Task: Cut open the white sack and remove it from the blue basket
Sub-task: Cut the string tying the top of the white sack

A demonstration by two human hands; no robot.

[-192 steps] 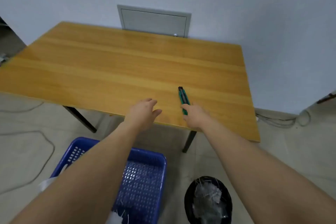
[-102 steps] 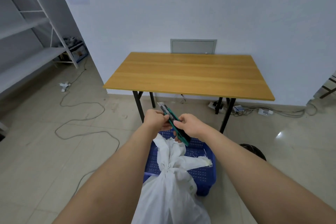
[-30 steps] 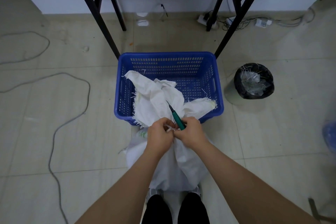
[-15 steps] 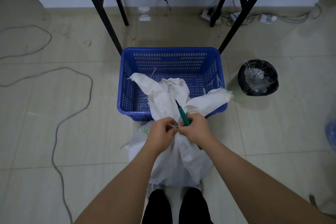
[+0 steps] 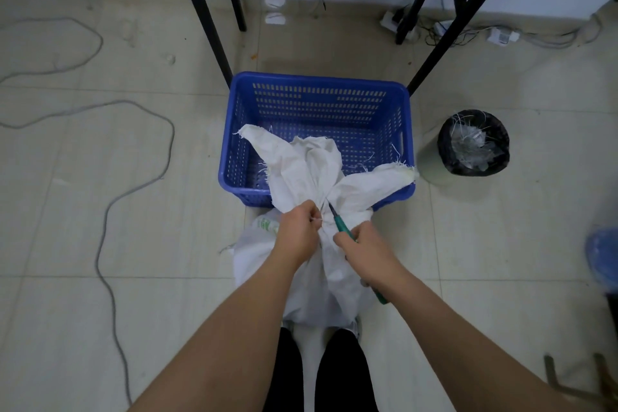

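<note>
A tied white sack stands on the floor between my legs, in front of the blue basket. Its frayed top flaps drape over the basket's near rim. My left hand pinches the string at the sack's tied neck. My right hand grips a green utility knife, whose blade tip touches the knot just right of my left fingers. The knife's rear end sticks out below my right wrist.
A black bin with plastic scraps stands right of the basket. Black table legs rise behind the basket, and a grey cable loops over the tiles at left. Power strips lie by the wall.
Both hands have stayed on the sack's neck. My right hand has drawn back toward me, so the knife's blade tip now meets the knot. The view has shifted slightly.
</note>
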